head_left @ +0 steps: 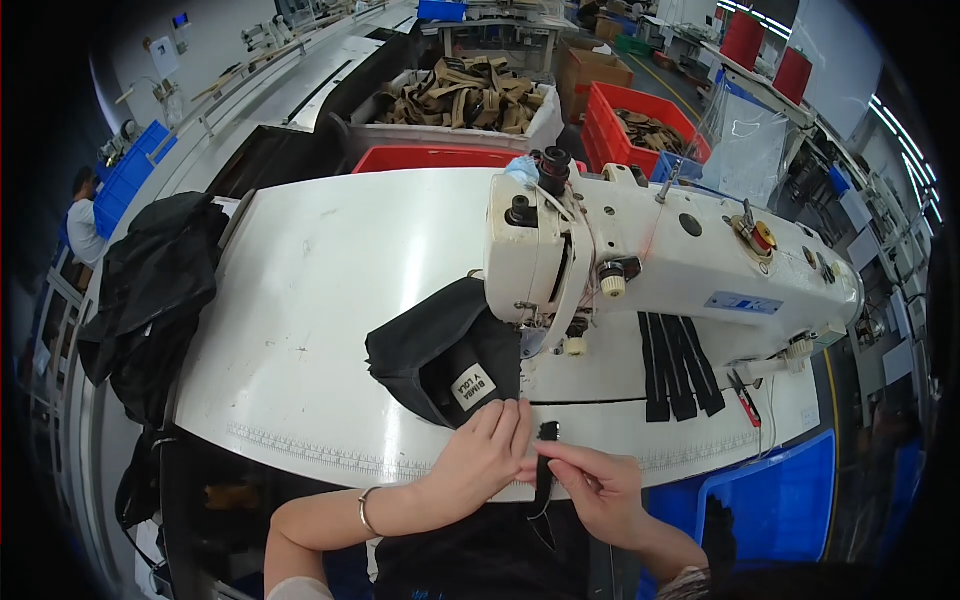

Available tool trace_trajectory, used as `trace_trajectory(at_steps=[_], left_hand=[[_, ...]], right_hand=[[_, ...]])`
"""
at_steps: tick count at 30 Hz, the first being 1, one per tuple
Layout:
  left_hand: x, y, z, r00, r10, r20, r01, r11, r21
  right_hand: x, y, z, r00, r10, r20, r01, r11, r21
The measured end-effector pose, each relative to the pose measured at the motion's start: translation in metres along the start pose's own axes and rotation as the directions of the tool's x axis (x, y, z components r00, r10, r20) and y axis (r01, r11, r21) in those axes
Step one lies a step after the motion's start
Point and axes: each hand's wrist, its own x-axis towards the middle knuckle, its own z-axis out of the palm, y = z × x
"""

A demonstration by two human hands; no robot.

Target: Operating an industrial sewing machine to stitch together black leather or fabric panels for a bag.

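Observation:
A black fabric piece shaped like a small bag (425, 340) lies on the white sewing machine table, its opening toward me and a pale label (472, 387) inside. Its right edge reaches under the head of the sewing machine (540, 250). My left hand (485, 450) is closed at the near right corner of this piece, fingertips pressed together at its edge. Between thumb and fingers of my right hand (600, 488) is a narrow black strap (544, 480), which hangs past the table's front edge. The fingertips of both hands are close together.
Several black straps (680, 365) lie beneath the machine arm, beside red-handled snips (745, 400). Black fabric (160, 290) is heaped over the table's left end. Blue bins (770, 500) stand below right; a white bin (545, 115) of tan straps and a red crate (600, 110) are behind.

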Motion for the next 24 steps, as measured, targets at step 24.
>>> trace_trajectory(at_steps=[24], left_hand=[[0.013,-0.051,0.051,1.0,0.005,-0.03,-0.003,0.997,0.083]], right_hand=[[0.094,0.089,-0.037,0.815,-0.351,0.462,0.54,0.167,-0.825]])
